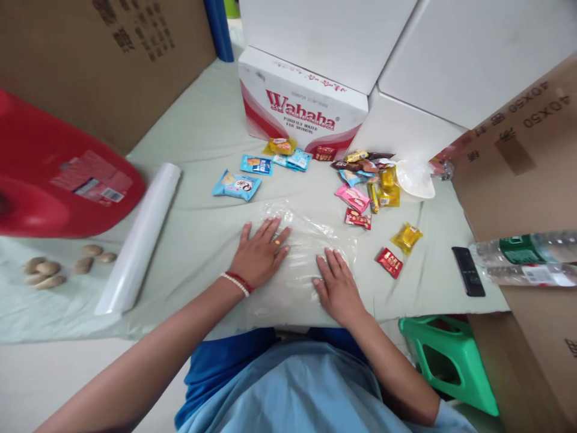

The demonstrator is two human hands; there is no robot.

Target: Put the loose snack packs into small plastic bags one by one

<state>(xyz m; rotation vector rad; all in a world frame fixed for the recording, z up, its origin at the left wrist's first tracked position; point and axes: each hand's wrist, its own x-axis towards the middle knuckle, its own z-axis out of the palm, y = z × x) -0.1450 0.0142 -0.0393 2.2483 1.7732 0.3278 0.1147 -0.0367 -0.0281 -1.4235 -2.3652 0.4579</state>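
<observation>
Item: clear plastic sheet (301, 264), one; may be a flattened bag, I cannot tell. Lies under and between my two hands, its far edge ahead of my left fingertips.

Left hand (261, 255): mine, open, palm down, fingers a little apart, pressing on the plastic, gripping nothing.

Right hand (338, 288): mine, open, palm down on the plastic's right part, gripping nothing.

Condition, as I judge it: spreading out largely done; smoothing unfinished, with creases between my hands and crinkles beyond my left fingertips.

Not yet brought onto the plastic: blue packet (237, 185), ahead of my left hand; pink packet (352, 197), ahead of my right hand, in a mixed heap; red packet (389, 263) and yellow packet (407, 238), right of my right hand.

Also listed: white plastic roll (139, 240), left of my left hand, well apart; brown rounded pieces (47, 267), farther left; white dish (415, 179), ahead and right of my right hand.
</observation>
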